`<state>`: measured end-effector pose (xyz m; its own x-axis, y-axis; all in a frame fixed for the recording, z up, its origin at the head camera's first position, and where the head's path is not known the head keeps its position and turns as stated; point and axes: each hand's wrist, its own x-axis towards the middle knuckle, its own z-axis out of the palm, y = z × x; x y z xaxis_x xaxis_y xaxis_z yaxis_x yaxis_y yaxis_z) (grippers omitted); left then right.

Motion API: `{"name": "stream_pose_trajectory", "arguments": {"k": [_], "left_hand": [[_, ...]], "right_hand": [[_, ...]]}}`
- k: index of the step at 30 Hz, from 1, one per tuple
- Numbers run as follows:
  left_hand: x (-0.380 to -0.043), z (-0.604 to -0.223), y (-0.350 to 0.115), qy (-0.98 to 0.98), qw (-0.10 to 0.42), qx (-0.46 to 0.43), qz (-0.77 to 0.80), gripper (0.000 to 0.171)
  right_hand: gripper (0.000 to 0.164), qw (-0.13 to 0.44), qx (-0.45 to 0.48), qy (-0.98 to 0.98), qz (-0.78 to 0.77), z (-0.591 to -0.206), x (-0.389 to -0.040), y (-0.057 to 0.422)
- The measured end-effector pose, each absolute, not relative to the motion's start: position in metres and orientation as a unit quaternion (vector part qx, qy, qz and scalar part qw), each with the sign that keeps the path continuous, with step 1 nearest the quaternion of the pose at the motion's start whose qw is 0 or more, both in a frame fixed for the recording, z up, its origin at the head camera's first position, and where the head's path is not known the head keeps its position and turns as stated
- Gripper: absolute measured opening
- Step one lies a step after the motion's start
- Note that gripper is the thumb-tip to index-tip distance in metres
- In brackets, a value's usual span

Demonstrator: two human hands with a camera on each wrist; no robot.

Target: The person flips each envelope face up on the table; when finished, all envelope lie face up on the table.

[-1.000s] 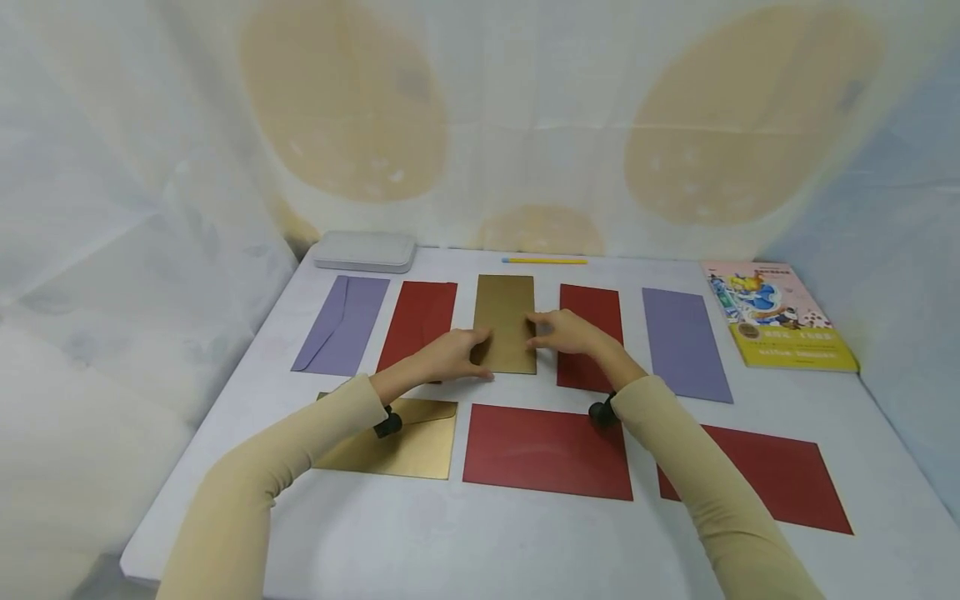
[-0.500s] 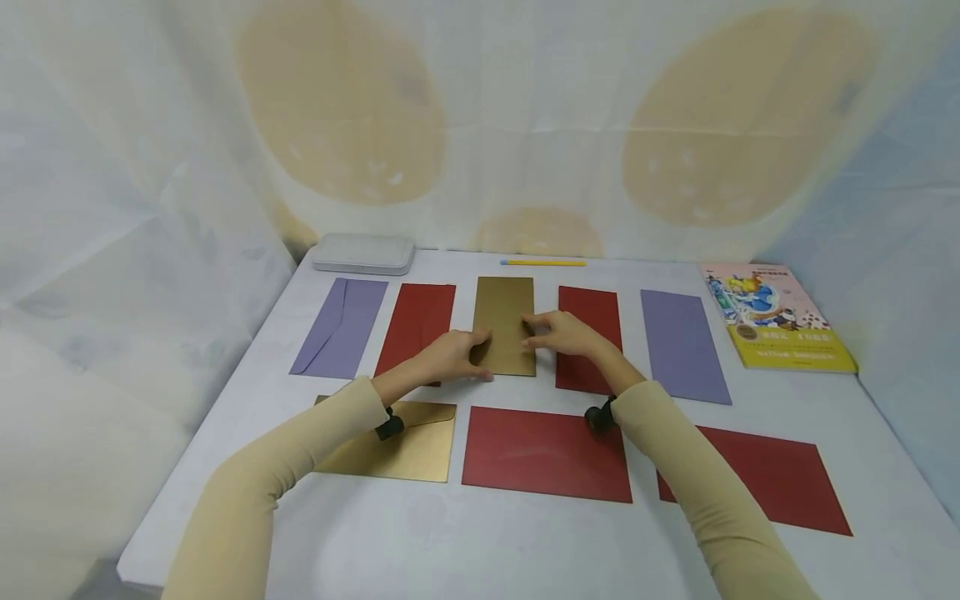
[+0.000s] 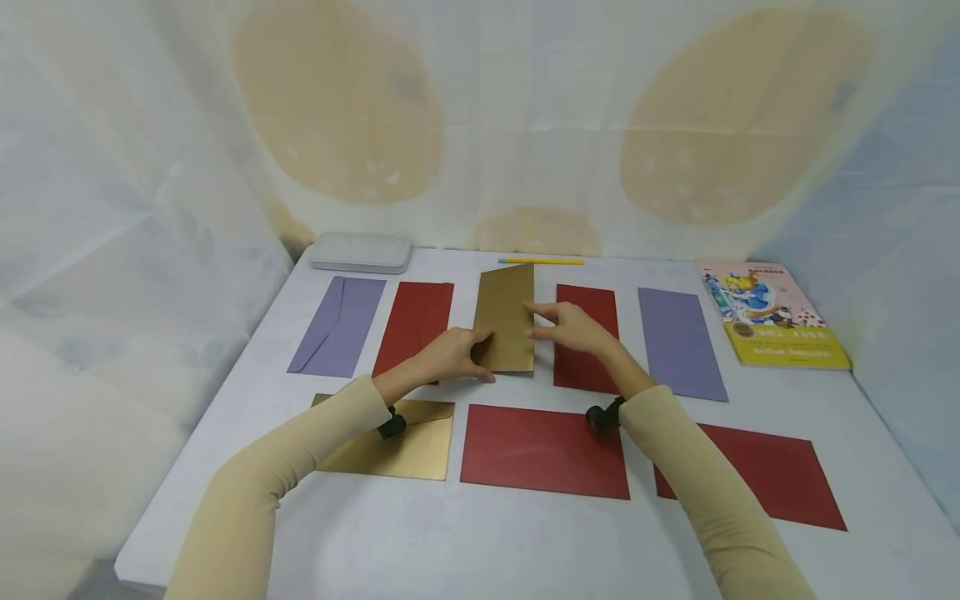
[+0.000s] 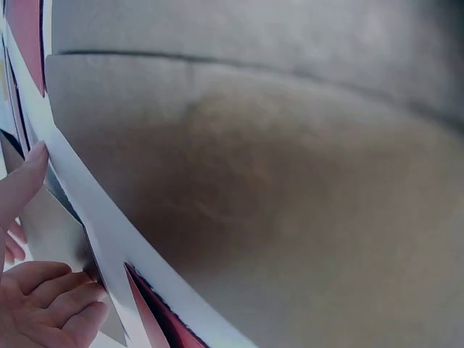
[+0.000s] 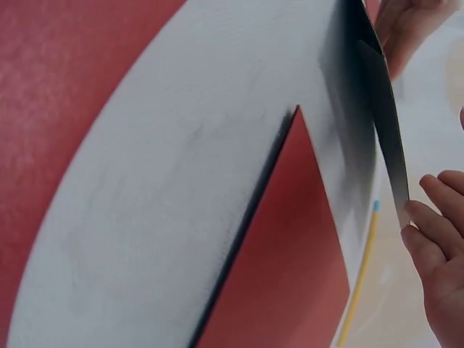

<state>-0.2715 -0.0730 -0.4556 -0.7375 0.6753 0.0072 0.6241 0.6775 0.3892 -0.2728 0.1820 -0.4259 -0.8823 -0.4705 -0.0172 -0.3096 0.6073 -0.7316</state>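
Fingers (image 5: pixel 435 225) of a person's right hand (image 3: pixel 573 329), loosely open, touched the raised right edge of a gold envelope (image 3: pixel 508 312), which lay tilted on the white bench (image 3: pixel 375 533) between two red envelopes (image 3: pixel 416 321). At its left edge, the left hand (image 3: pixel 450 357) held thumb and forefinger spread apart; whether it gripped the envelope could not be told.

The right fingers (image 5: pixel 435 227) touch a raised envelope (image 5: pixel 386 117) by its edge, near a red envelope (image 5: pixel 283 254).
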Motion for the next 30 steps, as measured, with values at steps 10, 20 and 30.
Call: {"name": "stream_pose_trajectory", "arguments": {"k": [10, 20, 30], "left_hand": [[-0.271, -0.453, -0.071, 0.911, 0.076, 0.357, 0.192, 0.082], [-0.263, -0.450, -0.066, 0.894, 0.089, 0.377, 0.227, 0.079], [-0.255, -0.451, -0.059, 0.865, 0.111, 0.391, 0.293, 0.076]], "right_hand": [[0.064, 0.080, -0.227, 0.885, -0.399, -0.414, -0.265, 0.183], [0.064, 0.048, -0.238, 0.888, -0.390, -0.404, -0.257, 0.184], [0.062, 0.012, -0.256, 0.893, -0.371, -0.394, -0.249, 0.180]]}}
